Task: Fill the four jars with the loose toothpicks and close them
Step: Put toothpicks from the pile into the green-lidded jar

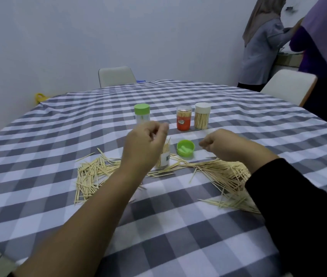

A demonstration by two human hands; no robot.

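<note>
The left hand (144,140) hovers, fingers loosely curled, over the open jar (163,156), while the right hand (225,143), at its 3 o'clock, looks pinched, contents unclear.

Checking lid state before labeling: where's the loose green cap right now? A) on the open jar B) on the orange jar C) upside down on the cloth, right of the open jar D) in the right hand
C: the green cap lies inside-up on the tablecloth, just right of the open jar, in neither hand.
</note>
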